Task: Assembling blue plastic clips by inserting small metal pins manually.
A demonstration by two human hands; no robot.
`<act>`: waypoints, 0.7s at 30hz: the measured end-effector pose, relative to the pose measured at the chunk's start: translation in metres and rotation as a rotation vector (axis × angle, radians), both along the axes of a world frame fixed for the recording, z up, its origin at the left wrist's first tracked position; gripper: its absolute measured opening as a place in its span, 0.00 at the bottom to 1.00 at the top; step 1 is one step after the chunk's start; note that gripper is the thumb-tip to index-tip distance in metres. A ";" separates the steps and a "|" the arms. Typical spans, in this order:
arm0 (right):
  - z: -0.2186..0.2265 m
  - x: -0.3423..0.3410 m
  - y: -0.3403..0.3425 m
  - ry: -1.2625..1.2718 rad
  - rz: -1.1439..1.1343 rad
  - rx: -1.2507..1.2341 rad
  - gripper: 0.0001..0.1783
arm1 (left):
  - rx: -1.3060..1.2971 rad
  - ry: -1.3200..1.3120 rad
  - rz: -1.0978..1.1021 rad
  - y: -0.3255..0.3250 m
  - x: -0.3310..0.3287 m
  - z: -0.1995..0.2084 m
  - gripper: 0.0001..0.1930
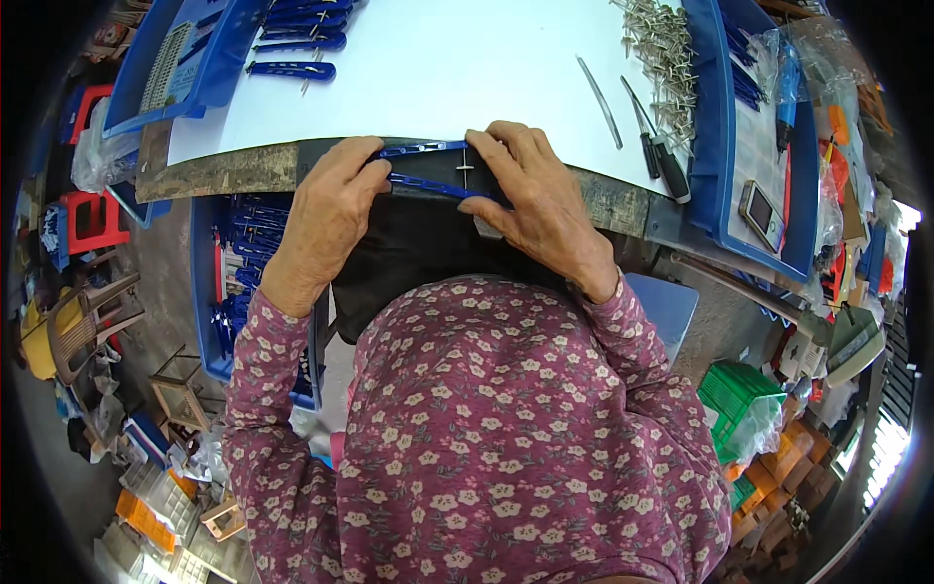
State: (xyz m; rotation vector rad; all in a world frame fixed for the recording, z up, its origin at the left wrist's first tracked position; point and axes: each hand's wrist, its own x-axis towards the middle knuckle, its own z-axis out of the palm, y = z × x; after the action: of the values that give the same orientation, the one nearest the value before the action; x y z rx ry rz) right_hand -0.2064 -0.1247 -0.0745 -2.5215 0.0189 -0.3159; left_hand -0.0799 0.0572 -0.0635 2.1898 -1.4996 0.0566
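Note:
Just over the near edge of the table (438,92), two slim blue handles with holes along them stretch between my hands. One handle (423,149) lies farther from me, the other blue handle (428,185) nearer. My left hand (336,209) is closed on their left ends. Thumb and fingers of my right hand (540,200) pinch the right ends. A small metal cross-shaped piece (465,167) spans the gap between the handles beside my right fingertips. How it joins them is too small to tell.
Blue handles (292,70) lie stacked at the back left; metal pins (662,58) are heaped at the right. Tweezers (600,102) and screwdrivers (669,165) lie nearby. Blue bins (715,117) flank the worktop, the right one holding a phone (761,214). More handles (255,234) fill a lower bin.

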 end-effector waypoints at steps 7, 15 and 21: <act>0.001 -0.005 0.001 -0.013 0.015 -0.068 0.34 | -0.040 0.108 -0.015 0.001 0.006 0.000 0.07; 0.001 -0.007 0.009 0.009 -0.026 -0.186 0.34 | -0.068 0.111 -0.052 0.002 0.007 -0.002 0.06; -0.001 -0.001 0.020 0.032 -0.041 -0.293 0.36 | -0.020 0.123 -0.082 0.009 0.015 -0.001 0.05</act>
State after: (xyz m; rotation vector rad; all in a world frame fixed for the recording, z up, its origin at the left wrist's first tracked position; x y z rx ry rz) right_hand -0.2074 -0.1046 -0.0751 -2.8194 0.0404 -0.3136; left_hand -0.0649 0.0664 -0.0648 2.0741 -1.5113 -0.0888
